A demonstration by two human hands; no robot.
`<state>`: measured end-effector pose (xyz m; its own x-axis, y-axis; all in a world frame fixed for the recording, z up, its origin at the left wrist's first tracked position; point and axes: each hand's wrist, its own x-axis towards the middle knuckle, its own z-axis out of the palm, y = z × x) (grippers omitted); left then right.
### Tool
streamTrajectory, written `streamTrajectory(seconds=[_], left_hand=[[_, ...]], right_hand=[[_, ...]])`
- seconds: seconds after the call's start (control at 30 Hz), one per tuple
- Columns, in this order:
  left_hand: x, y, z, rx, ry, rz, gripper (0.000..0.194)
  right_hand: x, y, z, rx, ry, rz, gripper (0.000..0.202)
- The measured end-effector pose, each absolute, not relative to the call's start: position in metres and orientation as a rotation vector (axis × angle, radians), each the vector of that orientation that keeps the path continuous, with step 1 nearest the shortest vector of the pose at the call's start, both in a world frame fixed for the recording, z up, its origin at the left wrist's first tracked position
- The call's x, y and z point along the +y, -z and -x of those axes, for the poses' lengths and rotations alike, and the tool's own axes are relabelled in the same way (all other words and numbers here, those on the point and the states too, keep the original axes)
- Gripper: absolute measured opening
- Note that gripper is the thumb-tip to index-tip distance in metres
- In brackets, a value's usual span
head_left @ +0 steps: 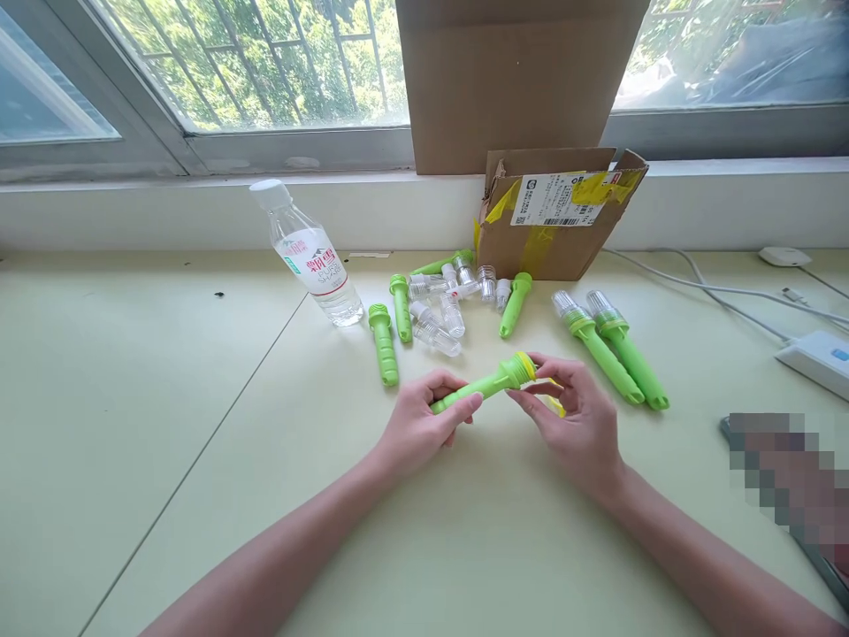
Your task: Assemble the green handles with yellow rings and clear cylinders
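My left hand point(431, 411) is closed round a green plastic handle point(487, 385), tilted with its flared, threaded end up to the right. A yellow ring point(527, 365) sits at that end. The fingertips and thumb of my right hand point(574, 416) close about the ring, partly hiding it. Another yellow piece point(555, 405) shows by the right fingers; whether they hold it is unclear. Beyond my hands lie loose green handles point(383, 345) and several clear plastic tubes point(438, 332). To the right, two green handles with clear, white-filled heads point(614, 345) lie side by side.
A water bottle point(315, 257) stands at back left. Against the window wall is an open cardboard box point(550, 248) with its flap raised. Cables point(716, 287) and a white power strip point(819, 358) lie at right, above a blurred-out flat object point(796, 495).
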<state>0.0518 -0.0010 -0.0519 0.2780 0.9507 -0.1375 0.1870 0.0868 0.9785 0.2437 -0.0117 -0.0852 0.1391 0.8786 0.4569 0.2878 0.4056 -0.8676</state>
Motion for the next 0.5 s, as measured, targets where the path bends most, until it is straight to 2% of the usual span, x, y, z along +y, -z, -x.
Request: streamTrajectory(seconds=[0.5], left_hand=[[0.0046,0.0501,-0.0464,1.044,-0.693,-1.326,0.033]], right_hand=[[-0.0125,0.0844,-0.2455,-1.518,-0.521,1.083,0.025]])
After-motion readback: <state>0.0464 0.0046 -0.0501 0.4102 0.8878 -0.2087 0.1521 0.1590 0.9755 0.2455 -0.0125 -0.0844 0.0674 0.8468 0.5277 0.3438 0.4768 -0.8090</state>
